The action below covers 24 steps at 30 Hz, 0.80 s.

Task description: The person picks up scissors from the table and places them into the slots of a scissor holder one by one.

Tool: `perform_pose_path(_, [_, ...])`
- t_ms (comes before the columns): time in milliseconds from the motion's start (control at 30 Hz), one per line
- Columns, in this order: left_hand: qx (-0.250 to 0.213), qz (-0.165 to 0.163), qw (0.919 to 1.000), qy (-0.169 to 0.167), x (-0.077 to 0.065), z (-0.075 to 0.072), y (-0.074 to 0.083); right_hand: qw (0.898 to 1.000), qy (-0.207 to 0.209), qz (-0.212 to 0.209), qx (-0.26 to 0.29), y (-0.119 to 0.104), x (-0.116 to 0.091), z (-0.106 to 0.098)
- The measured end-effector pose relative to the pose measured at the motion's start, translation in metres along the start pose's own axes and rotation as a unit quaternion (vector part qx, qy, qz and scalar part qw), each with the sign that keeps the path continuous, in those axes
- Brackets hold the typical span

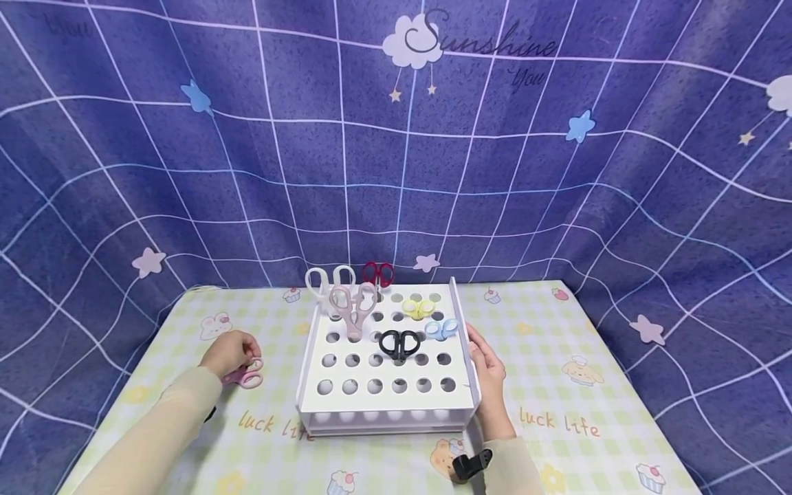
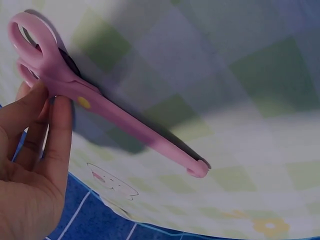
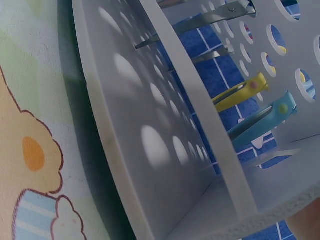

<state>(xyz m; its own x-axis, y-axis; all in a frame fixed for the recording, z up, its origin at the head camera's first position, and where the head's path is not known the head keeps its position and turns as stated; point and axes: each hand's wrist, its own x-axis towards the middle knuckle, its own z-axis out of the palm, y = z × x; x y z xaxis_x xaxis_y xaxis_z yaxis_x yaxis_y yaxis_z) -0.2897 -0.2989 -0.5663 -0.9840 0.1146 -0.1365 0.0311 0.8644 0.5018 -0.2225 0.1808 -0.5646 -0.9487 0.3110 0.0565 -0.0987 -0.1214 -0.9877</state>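
My left hand (image 1: 230, 353) pinches pink scissors (image 2: 125, 117) by the handle, left of the white rack (image 1: 383, 399). In the left wrist view, thumb and fingers hold one handle loop, and the covered blades lie along the checked cloth. My right hand (image 1: 489, 375) rests against the rack's right side panel with its fingers fairly straight. Standing in the rack's holes are white scissors (image 1: 322, 285), mauve scissors (image 1: 354, 317), dark red scissors (image 1: 379, 275), yellow scissors (image 1: 419, 309), light blue scissors (image 1: 441, 329) and black scissors (image 1: 399, 344).
A checked tablecloth (image 1: 557, 330) with printed cartoons covers the table. Behind it hangs a blue grid-patterned curtain (image 1: 396, 158). Through the rack's open side, the right wrist view shows bare metal blades (image 3: 210, 19), a yellow sheath (image 3: 242, 92) and a blue sheath (image 3: 262, 120).
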Motion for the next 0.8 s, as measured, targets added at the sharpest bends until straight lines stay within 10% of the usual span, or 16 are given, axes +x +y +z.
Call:
perform_pose_path(333, [0.029,0.006,0.9977,0.061,0.008,-0.011,-0.005,1.0,-0.002,0.006,0.006,-0.001,-0.001,-0.001])
perform_pose_path(800, [-0.006,-0.006,0.9983,0.058,0.012,-0.018,0.0,1.0,0.005,0.002,-0.005,-0.003,-0.001,0.001])
